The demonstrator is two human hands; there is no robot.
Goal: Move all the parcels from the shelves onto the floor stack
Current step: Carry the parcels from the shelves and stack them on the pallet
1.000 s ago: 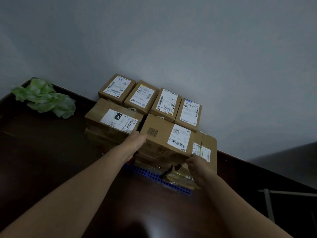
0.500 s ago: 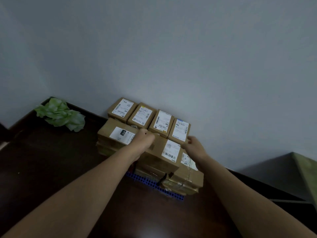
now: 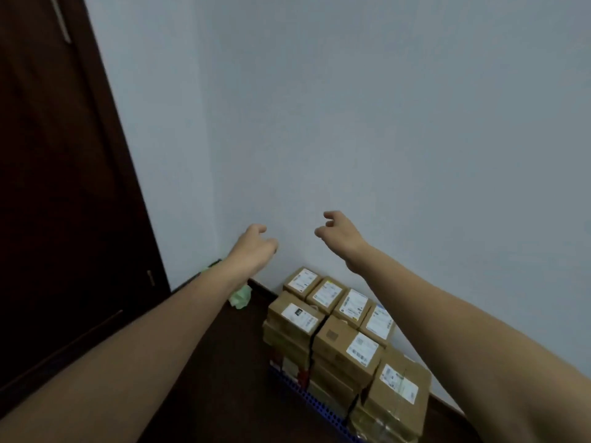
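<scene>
A stack of brown cardboard parcels with white labels stands on the dark floor against the pale wall, on a blue perforated mat. Several small parcels line the back row next to the wall. My left hand and my right hand hang in the air well above the stack, in front of the wall. Both hold nothing, fingers loosely curled. No shelves are in view.
A dark wooden door fills the left side. A crumpled green bag lies in the corner by the skirting, partly hidden behind my left forearm. Dark floor lies left of the stack.
Both hands have let go of the top front parcel and lifted away from the stack. The view has risen and pulled back, so the door now shows on the left.
</scene>
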